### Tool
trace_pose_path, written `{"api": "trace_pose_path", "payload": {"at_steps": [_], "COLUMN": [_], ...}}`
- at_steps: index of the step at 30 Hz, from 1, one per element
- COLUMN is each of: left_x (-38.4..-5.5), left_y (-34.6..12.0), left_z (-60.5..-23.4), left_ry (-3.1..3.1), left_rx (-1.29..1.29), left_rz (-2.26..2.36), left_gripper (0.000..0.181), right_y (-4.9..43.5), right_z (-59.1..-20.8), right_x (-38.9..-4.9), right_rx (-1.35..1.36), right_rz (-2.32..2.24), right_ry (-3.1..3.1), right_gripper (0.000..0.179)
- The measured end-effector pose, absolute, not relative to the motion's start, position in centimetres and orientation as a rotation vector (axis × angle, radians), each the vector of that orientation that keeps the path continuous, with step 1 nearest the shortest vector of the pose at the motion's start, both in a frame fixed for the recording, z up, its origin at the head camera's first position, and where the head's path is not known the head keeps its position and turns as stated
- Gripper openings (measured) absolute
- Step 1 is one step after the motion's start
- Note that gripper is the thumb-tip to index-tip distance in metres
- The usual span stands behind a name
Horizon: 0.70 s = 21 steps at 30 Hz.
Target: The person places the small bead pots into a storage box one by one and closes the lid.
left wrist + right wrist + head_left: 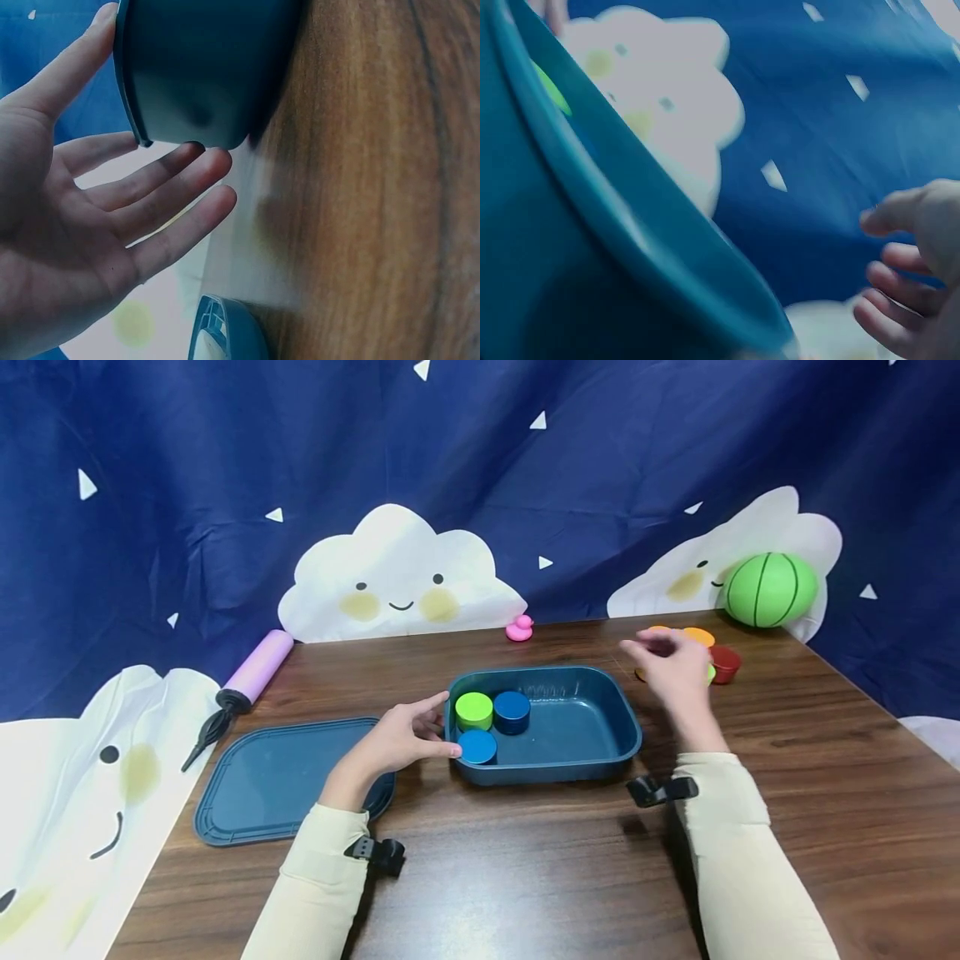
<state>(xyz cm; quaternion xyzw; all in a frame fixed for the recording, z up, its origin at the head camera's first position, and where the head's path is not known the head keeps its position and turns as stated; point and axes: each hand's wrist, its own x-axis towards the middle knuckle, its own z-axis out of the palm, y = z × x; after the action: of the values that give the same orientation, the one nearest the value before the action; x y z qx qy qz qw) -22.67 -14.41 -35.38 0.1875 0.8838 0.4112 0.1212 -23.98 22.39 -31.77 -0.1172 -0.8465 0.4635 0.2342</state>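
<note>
A dark teal plastic box (581,769) stands open on the table. Grouped at its left end are a lime green round tub (474,710), a dark blue tub (512,710) and a brighter blue tub (477,747). My left hand (401,735) touches the box's left end, thumb at the near corner and index finger toward the far one; in the left wrist view the other fingers extend loosely beside the wall. Past the box's right end, my right hand (672,675) hovers with loosely bent fingers and holds nothing. It partly hides several coloured tubs, among them a red one (725,665) and an orange one (699,637).
A flat teal lid (288,781) lies left of the box, partly under my left forearm. Behind it is a pink and black hand pump (258,668). A pink rubber duck (519,628) and a green ball (771,590) sit along the back by the blue curtain (585,468).
</note>
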Motion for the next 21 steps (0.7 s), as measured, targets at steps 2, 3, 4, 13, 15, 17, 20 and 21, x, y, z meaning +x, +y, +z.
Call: {"api": "trace_pose_path", "payload": {"at_steps": [2,3,4,13,15,17,20,21], "left_x": [-22.7,-22.7,-22.7,-22.6,-22.6,-22.6,-22.6,-22.6], "left_y": [-14.4,-14.4,-14.4,-14.6,-14.5,-14.5,-14.5,-14.5], "left_z": [-35.4,-35.3,-35.3,-35.2,-35.3,-35.3,-35.4,-35.4], "left_ry": [2.586,2.587,2.590,2.590,2.588,2.589,2.592,2.593], "left_rx": [0.554,0.555,0.554,0.545,0.552,0.551,0.538,0.528], "left_rz": [1.192,1.191,1.188,1.195,1.193,1.192,1.192,1.194], "left_gripper": [0.088,0.088,0.088,0.087,0.088,0.088,0.088,0.087], "right_y": [25.0,26.1,27.1,31.0,30.9,30.7,30.5,30.5], "right_z": [-32.4,-32.8,-33.2,-36.8,-37.3,-37.8,-38.2,-38.4], "right_x": [-24.1,-24.1,-24.1,-24.0,-24.1,-24.4,-24.6,-24.7], "right_rx": [-0.522,-0.622,-0.706,-0.865,-0.859,-0.858,-0.868,-0.873], "right_rz": [1.211,1.213,1.216,1.206,1.203,1.191,1.194,1.191], "right_ry": [-2.292,-2.279,-2.274,-2.432,-2.454,-2.461,-2.442,-2.434], "right_gripper": [0.042,0.044,0.047,0.076,0.079,0.081,0.082,0.082]}}
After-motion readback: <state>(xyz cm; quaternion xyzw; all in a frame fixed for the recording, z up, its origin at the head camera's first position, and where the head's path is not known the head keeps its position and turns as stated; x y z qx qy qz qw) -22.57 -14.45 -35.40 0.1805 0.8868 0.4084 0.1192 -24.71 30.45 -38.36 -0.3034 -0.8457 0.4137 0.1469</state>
